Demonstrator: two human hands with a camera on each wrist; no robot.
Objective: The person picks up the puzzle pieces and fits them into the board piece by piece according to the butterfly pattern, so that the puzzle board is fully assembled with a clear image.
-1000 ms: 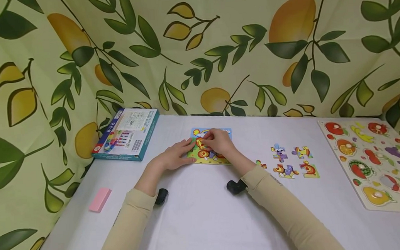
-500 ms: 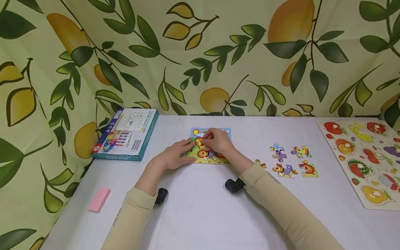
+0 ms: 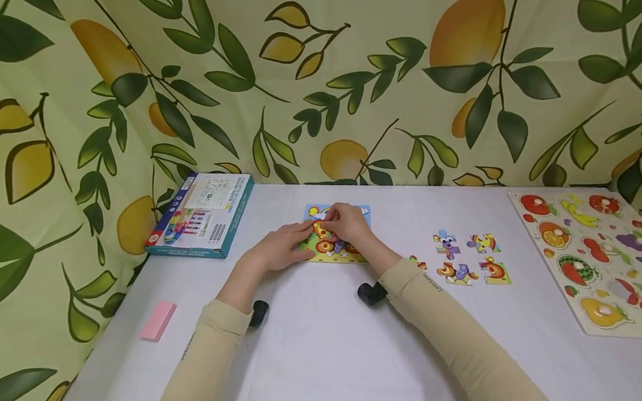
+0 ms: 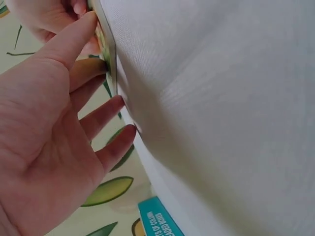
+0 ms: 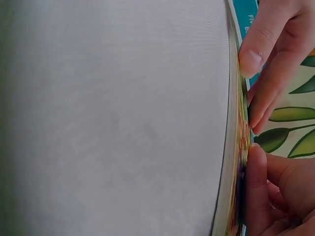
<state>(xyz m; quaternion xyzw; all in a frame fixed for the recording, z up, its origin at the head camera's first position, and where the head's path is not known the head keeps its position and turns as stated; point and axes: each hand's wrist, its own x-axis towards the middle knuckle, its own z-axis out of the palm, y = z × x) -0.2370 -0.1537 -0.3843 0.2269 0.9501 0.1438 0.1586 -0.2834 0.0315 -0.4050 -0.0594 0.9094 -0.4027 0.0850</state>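
Note:
A small colourful jigsaw puzzle board (image 3: pixel 338 257) lies flat on the white table, its upper and middle parts partly covered by both hands. My left hand (image 3: pixel 281 248) rests at the board's left side with fingers extended and fingertips on its surface. My right hand (image 3: pixel 352 226) is over the middle of the board, thumb and fingers drawn together at a red-and-yellow puzzle piece (image 3: pixel 319 230), which it pinches. In the right wrist view, the right thumb (image 5: pixel 256 179) is down at the board's surface while the other fingers curl beneath the palm.
Several loose puzzle pieces (image 3: pixel 456 273) lie right of the board, one partly behind the right sleeve. Farther right is a wooden fruit peg board (image 3: pixel 575 242). A boxed toy set (image 3: pixel 202 218) stands back left, with a pink block (image 3: pixel 158 320) nearer. Patterned cloth walls (image 3: pixel 303 102) enclose the table.
My right hand has shifted very slightly up and left over the board. The left fingers have edged closer to the pinched piece. The loose pieces have stayed put.

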